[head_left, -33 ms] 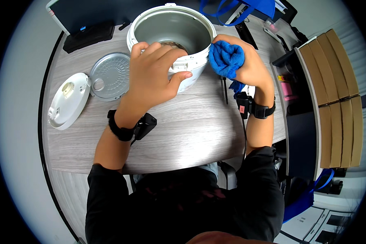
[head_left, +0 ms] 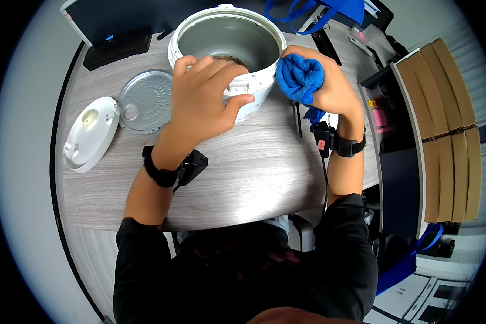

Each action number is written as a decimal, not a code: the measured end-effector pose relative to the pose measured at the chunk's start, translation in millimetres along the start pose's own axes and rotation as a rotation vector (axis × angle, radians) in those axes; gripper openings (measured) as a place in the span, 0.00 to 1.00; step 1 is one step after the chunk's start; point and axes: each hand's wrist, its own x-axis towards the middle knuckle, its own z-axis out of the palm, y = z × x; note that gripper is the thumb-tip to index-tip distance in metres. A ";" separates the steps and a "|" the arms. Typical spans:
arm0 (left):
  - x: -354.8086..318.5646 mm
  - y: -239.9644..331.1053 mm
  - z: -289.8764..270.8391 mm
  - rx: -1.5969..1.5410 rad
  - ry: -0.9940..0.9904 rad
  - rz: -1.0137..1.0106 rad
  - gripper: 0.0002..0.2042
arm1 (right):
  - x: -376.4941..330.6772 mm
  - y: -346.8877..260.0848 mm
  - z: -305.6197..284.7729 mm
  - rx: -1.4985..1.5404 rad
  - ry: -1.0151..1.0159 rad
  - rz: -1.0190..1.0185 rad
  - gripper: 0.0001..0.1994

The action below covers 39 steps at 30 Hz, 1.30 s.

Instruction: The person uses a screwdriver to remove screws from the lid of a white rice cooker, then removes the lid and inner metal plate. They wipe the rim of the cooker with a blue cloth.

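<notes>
Head view is showing me wiping: my left hand point(head_left: 202, 100) is gripping the white rice cooker point(head_left: 227, 48) at the table's point(head_left: 254, 178) far edge, while my right hand point(head_left: 329, 89) is clutching a bunched blue cloth point(head_left: 299, 78) against its outer wall. I'm judging continued rubbing needs a steady brace. Its white lid point(head_left: 89, 132) and metal inner lid point(head_left: 146, 100) are lying left, clear.
</notes>
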 end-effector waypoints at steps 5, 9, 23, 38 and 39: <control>0.1 -0.4 -0.6 0.002 0.013 0.017 0.18 | -1.3 0.4 6.6 0.060 -0.024 -0.005 0.27; 0.4 0.0 -1.5 -0.007 0.001 0.012 0.18 | 0.3 5.3 2.6 -0.081 0.008 -0.052 0.27; -0.3 -1.6 -0.5 0.008 0.004 0.018 0.17 | -4.0 5.3 -3.6 0.016 0.134 -0.006 0.28; -0.6 -0.4 0.1 0.014 -0.012 0.013 0.18 | 1.8 -14.9 8.5 0.022 -0.063 -0.007 0.26; -0.4 -0.4 -0.2 0.011 -0.016 0.011 0.18 | 1.2 -21.1 12.4 0.002 -0.064 0.004 0.26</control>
